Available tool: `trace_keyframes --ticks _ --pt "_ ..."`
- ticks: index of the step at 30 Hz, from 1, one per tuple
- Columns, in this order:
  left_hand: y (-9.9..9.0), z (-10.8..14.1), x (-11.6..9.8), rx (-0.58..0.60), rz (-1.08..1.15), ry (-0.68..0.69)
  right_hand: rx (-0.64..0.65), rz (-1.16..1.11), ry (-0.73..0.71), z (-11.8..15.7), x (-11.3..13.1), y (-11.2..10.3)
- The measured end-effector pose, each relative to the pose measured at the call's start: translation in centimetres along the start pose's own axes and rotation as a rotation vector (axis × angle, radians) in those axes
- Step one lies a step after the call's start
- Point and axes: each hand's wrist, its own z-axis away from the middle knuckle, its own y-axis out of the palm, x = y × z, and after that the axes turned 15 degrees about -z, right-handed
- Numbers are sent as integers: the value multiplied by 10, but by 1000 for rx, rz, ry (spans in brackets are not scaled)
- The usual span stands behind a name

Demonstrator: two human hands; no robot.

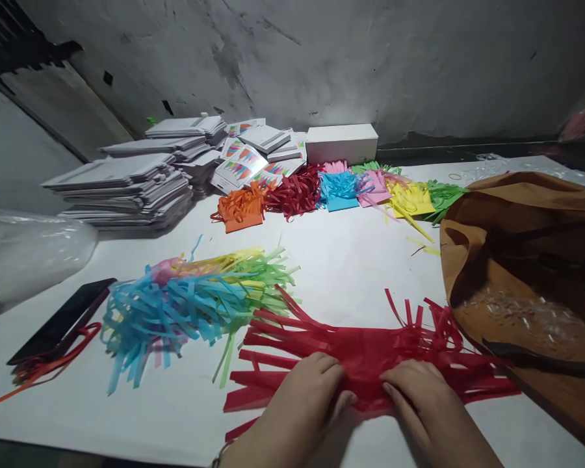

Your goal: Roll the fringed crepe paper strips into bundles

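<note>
Red fringed tissue paper (365, 351) lies spread on the white table, its cut strips fanning out to the left and right. On the near edge of its uncut middle band, my left hand (312, 393) has its fingers curled, with the thumb against the paper. A short gap away, my right hand (416, 396) pinches the same edge between thumb and fingers. Left of the red paper lies a heap of blue fringed tissue (175, 305), with yellow fringe (229, 262) and green fringe (273, 273) behind it and some pink.
Folded fringed bundles, from orange (241, 208) to green (443, 198), line the back. Stacks of white packets (127, 188), printed cards (244, 162) and a white box (342, 143) stand behind. A phone (61, 322) lies left; a brown bag (521, 260) stands right.
</note>
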Motion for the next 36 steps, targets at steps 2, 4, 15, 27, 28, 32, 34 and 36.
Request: trace_keyframes --ticks 2,4,15,27,28,32,34,36 --pt "-14 -14 -1 141 -49 -32 23 22 44 -7 0 -3" --pt "-21 -29 0 265 -131 -30 26 62 68 -16 0 -4" --pt "-29 -74 25 359 -162 -108 42 427 87 -53 -14 -7" --pt "-16 -76 20 282 -303 -155 -79 374 -484 -38 -7 -3" --pt "-18 -76 21 278 -313 -156 -46 388 -504 -35 -7 0" --pt "-25 -66 18 175 -366 -128 -53 400 -494 -34 -9 7" --pt "-23 -56 16 44 -362 23 -90 340 -483 -35 -9 7" --pt "-15 -45 14 -90 -359 211 -130 285 -515 -37 -8 7"
